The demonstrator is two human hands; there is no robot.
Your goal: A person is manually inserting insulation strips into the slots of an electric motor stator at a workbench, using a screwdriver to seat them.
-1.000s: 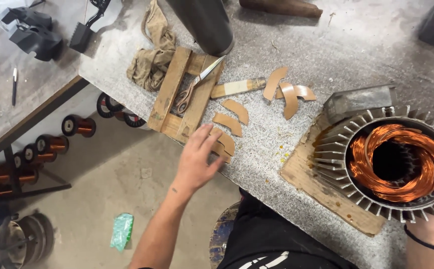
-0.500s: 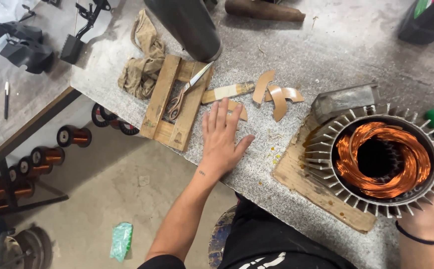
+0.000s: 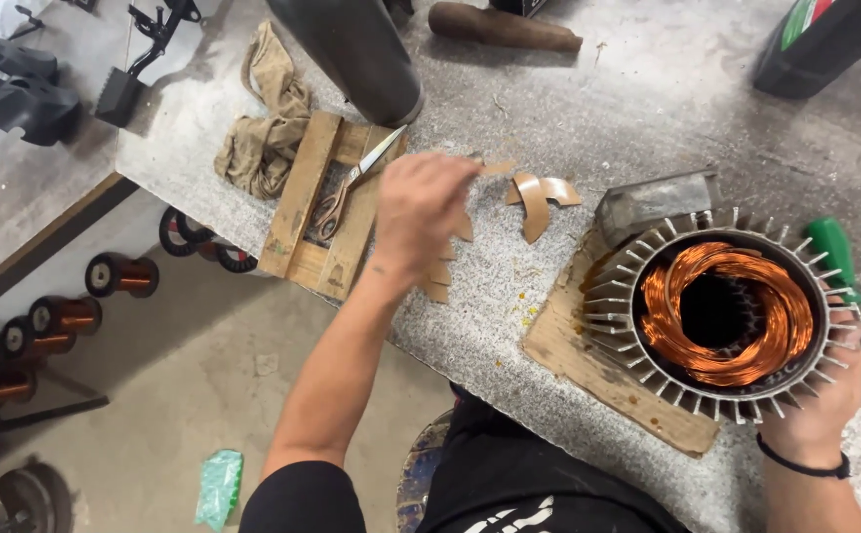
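Left hand [image 3: 421, 212] pinches a tan paper strip [image 3: 495, 168] above the desk [image 3: 648, 99]; right hand [image 3: 821, 395] grips the motor stator [image 3: 722, 316] rim. Best lift the strip slowly, keeping the stator steady.

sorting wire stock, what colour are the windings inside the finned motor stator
Bright copper-orange windings inside the silver finned stator; seen in the head view.

We see glossy copper windings [image 3: 715, 314] in a finned metal stator [image 3: 638, 326] (dull grey), on rough speckled stone bench [image 3: 648, 109].
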